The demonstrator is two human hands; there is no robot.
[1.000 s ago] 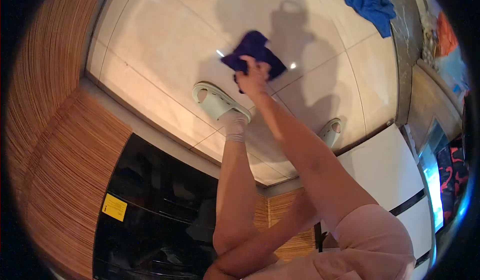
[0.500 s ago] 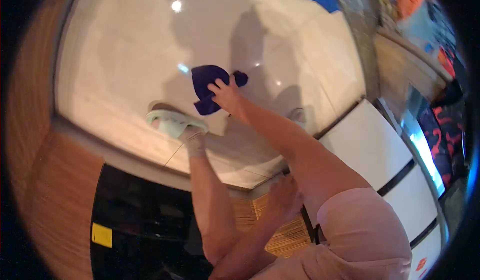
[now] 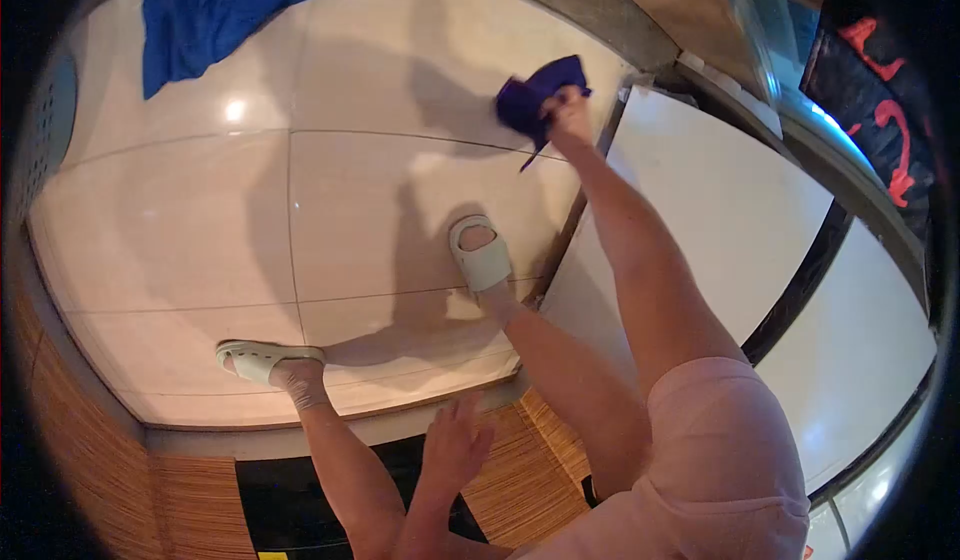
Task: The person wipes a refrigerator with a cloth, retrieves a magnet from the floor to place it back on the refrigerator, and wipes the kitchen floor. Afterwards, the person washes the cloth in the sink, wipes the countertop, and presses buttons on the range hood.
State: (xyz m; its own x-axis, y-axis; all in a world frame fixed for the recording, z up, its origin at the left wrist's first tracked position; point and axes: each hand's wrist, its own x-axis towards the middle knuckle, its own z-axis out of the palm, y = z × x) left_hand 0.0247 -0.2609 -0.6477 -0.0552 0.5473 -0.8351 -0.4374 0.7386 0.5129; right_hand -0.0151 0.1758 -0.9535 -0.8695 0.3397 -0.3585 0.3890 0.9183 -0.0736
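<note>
A dark purple cloth [image 3: 525, 108] hangs bunched from my right hand [image 3: 570, 118], which is closed on one side of it. It is held out near the white panels, and a thin strip of it trails downward. Whether it touches the tiles I cannot tell. My left hand [image 3: 455, 445] is low in the view between my legs, holding nothing, its fingers loosely apart. My feet are on the floor in two pale green slippers, the left slipper [image 3: 262, 362] and the right slipper [image 3: 483, 260].
A blue cloth [image 3: 225, 10] is spread on the glossy tiled floor [image 3: 200, 220] at the upper left. White panels [image 3: 700, 210] with dark gaps run along the right. A perforated basket-like object [image 3: 45, 140] is at the left edge. Black fabric with red marks [image 3: 880, 90] shows upper right.
My view has swung, bringing the blue cloth and both slippers into fuller sight. My right hand has carried the purple cloth to the right, toward the white panels, and the cloth has bunched.
</note>
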